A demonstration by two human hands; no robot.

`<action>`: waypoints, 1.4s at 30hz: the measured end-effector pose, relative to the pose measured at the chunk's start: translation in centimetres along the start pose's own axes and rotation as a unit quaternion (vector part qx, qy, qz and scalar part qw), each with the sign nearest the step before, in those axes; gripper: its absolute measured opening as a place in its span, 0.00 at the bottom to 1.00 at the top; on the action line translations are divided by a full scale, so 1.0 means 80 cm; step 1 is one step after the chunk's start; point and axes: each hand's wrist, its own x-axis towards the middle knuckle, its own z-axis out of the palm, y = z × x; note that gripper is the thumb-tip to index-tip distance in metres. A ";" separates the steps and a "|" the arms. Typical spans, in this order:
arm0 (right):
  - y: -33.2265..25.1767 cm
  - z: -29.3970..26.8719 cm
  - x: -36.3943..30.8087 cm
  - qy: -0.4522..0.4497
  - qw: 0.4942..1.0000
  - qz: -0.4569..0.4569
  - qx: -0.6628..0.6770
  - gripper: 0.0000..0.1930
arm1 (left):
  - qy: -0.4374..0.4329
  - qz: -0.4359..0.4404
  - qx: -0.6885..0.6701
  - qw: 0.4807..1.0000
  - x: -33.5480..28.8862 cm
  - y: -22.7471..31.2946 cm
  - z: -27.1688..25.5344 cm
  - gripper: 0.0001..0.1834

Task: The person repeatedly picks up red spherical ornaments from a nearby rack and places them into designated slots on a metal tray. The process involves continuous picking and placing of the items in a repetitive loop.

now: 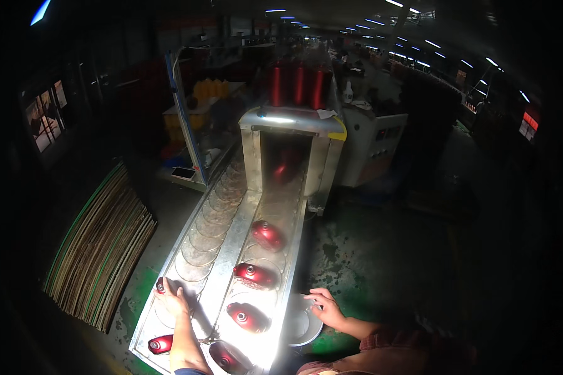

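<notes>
A conveyor point(228, 262) with round wire rings stretches away from me in two lanes. In its left lane, my left hand point(174, 303) is closed over a glossy red bottle point(161, 285), whose body is mostly hidden under my fingers. Nearer to me in that lane lies another red bottle point(161, 344). Several more lie along the right lane, among them one red bottle point(254, 274) and one closer red bottle point(246, 316), with round silvery necks pointing up. My right hand point(327, 309) hovers empty, its fingers loosely bent and apart, by a white bowl point(301, 324) beside the conveyor's right edge.
A metal tunnel housing point(294, 122) spans the right lane farther off, with tall red cylinders point(299, 87) on top. Stacked flat sheets point(100, 247) stand on the floor at left. A control cabinet point(381, 147) is right of the tunnel; a slanted post point(186, 119) rises left.
</notes>
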 end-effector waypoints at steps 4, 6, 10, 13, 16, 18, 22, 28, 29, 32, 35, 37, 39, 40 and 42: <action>-0.014 -0.006 0.009 0.013 0.998 -0.036 0.058 0.19 | 0.035 0.013 -0.037 0.999 -0.019 0.029 -0.054 0.37; -0.046 0.020 0.015 0.000 0.987 -0.073 0.145 0.16 | 0.068 0.063 -0.148 0.985 -0.061 0.035 -0.092 0.33; -0.139 0.116 -0.069 -0.112 0.969 -0.192 0.110 0.13 | -0.014 0.055 -0.501 0.864 -0.246 -0.048 -0.222 0.21; -0.181 0.183 -0.150 -0.179 0.941 -0.143 0.248 0.12 | -0.066 -0.042 -0.569 0.818 -0.403 -0.110 -0.307 0.17; -0.212 0.240 -0.231 -0.319 0.889 -0.255 0.208 0.09 | -0.091 -0.118 -0.566 0.811 -0.529 -0.173 -0.378 0.13; -0.244 0.294 -0.292 -0.380 0.865 -0.248 0.214 0.13 | -0.077 -0.103 -0.584 0.801 -0.591 -0.213 -0.419 0.12; -0.322 0.391 -0.412 -0.561 0.742 -0.262 0.257 0.14 | 0.092 -0.194 -0.583 0.783 -0.685 -0.305 -0.491 0.10; -0.380 0.498 -0.544 -0.718 0.627 -0.219 0.208 0.17 | 0.314 -0.354 -0.545 0.692 -0.802 -0.418 -0.542 0.11; -0.386 0.518 -0.561 -0.732 0.618 -0.198 0.208 0.17 | 0.339 -0.377 -0.546 0.667 -0.817 -0.430 -0.548 0.12; -0.409 0.577 -0.604 -0.721 0.606 -0.301 0.149 0.17 | 0.364 -0.427 -0.543 0.625 -0.846 -0.470 -0.568 0.13; -0.436 0.648 -0.645 -0.724 0.587 -0.333 0.142 0.18 | 0.372 -0.471 -0.513 0.614 -0.858 -0.530 -0.595 0.13; -0.455 0.710 -0.671 -0.727 0.584 -0.335 0.133 0.20 | 0.401 -0.503 -0.488 0.590 -0.847 -0.586 -0.613 0.15; -0.474 0.784 -0.700 -0.711 0.590 -0.354 0.144 0.23 | 0.422 -0.525 -0.440 0.593 -0.828 -0.652 -0.638 0.18; -0.481 0.820 -0.715 -0.715 0.597 -0.343 0.121 0.26 | 0.446 -0.516 -0.426 0.594 -0.811 -0.688 -0.650 0.19; -0.490 0.878 -0.745 -0.663 0.607 -0.434 0.051 0.31 | 0.447 -0.503 -0.357 0.648 -0.773 -0.766 -0.678 0.22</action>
